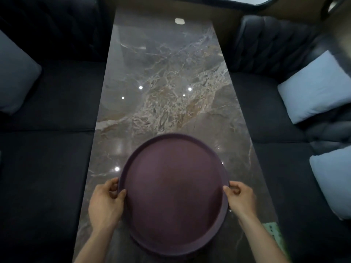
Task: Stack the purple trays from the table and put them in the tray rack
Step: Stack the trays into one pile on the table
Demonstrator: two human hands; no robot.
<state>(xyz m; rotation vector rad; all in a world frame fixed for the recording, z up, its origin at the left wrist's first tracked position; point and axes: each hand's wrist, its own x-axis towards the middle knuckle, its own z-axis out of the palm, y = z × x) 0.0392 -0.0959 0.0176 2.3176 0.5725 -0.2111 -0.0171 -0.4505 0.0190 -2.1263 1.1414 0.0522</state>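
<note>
A round purple tray (173,194) is at the near end of a long marble table (167,82). My left hand (105,201) grips its left rim, thumb over the edge. My right hand (240,198) grips the right rim the same way. A second rim shows along the tray's lower right edge (222,223), so another tray may lie beneath it; I cannot tell for sure. No tray rack is in view.
Dark sofas run along both sides of the table. Pale cushions (315,86) lie on the right sofa, and a grey cushion (15,76) on the left. A green card (273,232) sits at the table's near right edge. A small white object (179,21) rests at the far end.
</note>
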